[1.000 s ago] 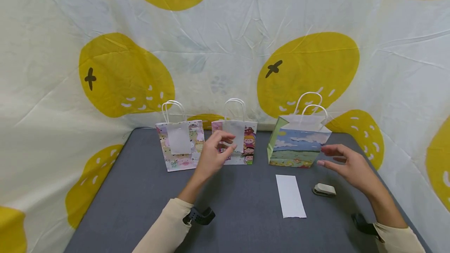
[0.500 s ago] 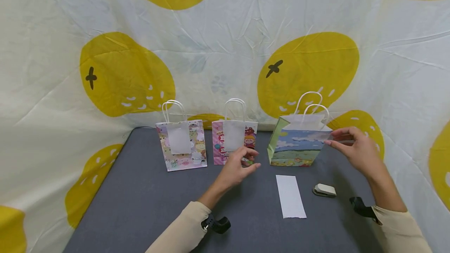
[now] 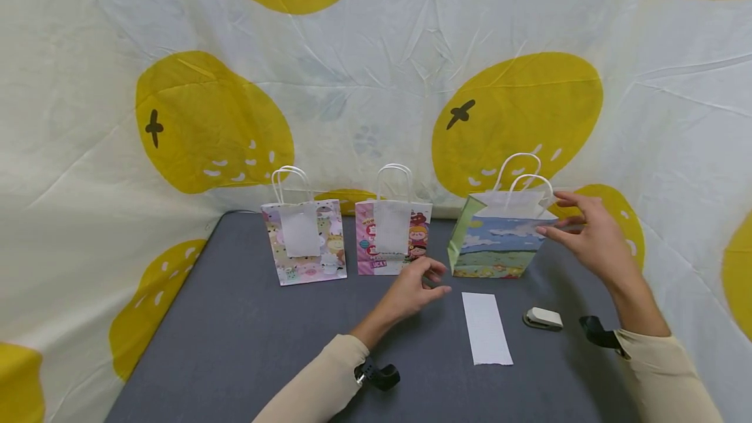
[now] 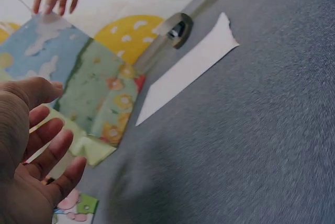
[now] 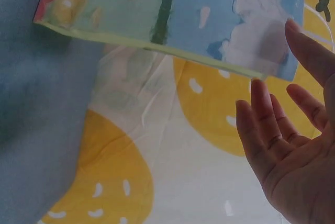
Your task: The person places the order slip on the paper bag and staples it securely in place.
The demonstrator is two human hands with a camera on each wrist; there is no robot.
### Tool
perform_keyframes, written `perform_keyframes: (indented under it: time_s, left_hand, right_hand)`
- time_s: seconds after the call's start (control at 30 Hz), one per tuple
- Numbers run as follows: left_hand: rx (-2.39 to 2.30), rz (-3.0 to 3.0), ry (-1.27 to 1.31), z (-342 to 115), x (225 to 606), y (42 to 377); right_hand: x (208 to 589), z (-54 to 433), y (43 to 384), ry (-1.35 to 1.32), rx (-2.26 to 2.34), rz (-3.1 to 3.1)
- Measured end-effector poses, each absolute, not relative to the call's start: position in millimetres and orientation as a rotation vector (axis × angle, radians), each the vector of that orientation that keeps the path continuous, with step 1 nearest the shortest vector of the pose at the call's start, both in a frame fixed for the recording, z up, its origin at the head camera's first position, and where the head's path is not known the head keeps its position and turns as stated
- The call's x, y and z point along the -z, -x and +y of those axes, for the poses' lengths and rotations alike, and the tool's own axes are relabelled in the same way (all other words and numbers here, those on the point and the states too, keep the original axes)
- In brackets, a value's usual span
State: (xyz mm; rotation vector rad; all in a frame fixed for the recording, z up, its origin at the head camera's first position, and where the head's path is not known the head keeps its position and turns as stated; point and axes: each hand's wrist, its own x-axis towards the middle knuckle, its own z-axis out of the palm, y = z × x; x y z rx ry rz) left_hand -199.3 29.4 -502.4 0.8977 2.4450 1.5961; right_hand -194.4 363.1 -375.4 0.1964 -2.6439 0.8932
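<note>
A paper gift bag (image 3: 499, 250) with a blue sky and green meadow print stands upright at the right, its top open and white handles raised. At its upper right corner is my right hand (image 3: 593, 237); the right wrist view has the thumb over the bag's front and the other fingers loosely spread by the edge, not closed on it. My left hand (image 3: 411, 292) hovers left of this bag, fingers relaxed and holding nothing. A white paper strip (image 3: 486, 330) lies flat in front of the bag, and a small stapler (image 3: 543, 318) sits to the strip's right.
Two more gift bags stand at the left: one with an animal print (image 3: 331, 253) and a pink one (image 3: 365, 247). Each has a white paper piece on its front. Behind the grey table (image 3: 235, 344) hangs a white cloth (image 3: 364, 103) with yellow fruit shapes.
My left hand has moved right, from in front of the pink bag toward the meadow-print bag. My right hand has risen to that bag's upper right corner. The strip and stapler stay put.
</note>
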Motion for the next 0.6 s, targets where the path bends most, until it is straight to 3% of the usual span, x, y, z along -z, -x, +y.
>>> perform_keyframes:
  time_s: [0.6]
  left_hand:
    - [-1.320,2.499,-0.818,81,522,195]
  right_hand:
    - [369,353,197,-0.216,-0.820,-2.723]
